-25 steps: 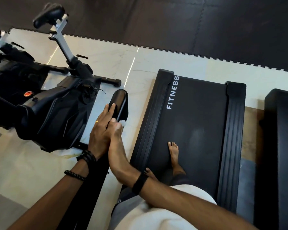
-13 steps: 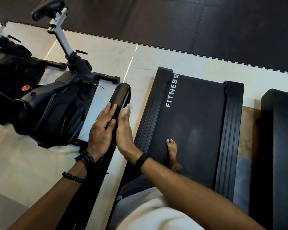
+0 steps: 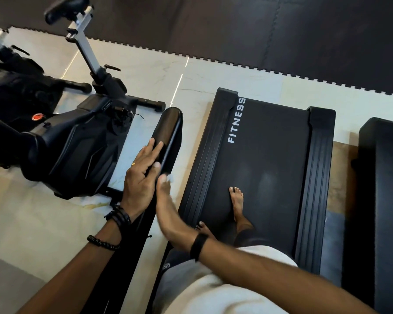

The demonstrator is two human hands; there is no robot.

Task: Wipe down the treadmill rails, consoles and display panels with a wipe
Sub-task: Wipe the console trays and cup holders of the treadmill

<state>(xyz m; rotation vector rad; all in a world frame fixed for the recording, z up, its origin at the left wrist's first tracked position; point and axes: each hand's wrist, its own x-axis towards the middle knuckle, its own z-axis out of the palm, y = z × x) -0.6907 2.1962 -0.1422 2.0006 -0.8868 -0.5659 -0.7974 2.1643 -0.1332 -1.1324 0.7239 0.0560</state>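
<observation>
Landmark: long glossy black treadmill handrail (image 3: 166, 132), running away from the person, left of the black treadmill belt printed FITNESS (image 3: 266, 159).

Left hand (image 3: 141, 175) rests flat on the rail's left side, fingers straight and slightly apart, gripping nothing. Right hand (image 3: 168, 209) is edge-on against the rail's right side; its fingers are hidden behind the palm, so I cannot tell how they lie. Small white wipe (image 3: 170, 177) shows only as a scrap at the right fingertips, touching the rail's right edge, so the hold looks thin.

Risks, judged:
- The wipe could slip out, since so little is held, and fall to the pale tile floor (image 3: 191, 91) right of the rail.
- The rounded far end and the patch under the left palm could be missed.
- Bare feet (image 3: 236, 200) on the belt, leaning toward the rail: balance could go.
- Black exercise bike (image 3: 73, 141) stands just left of the rail, so the left elbow could knock it.
</observation>
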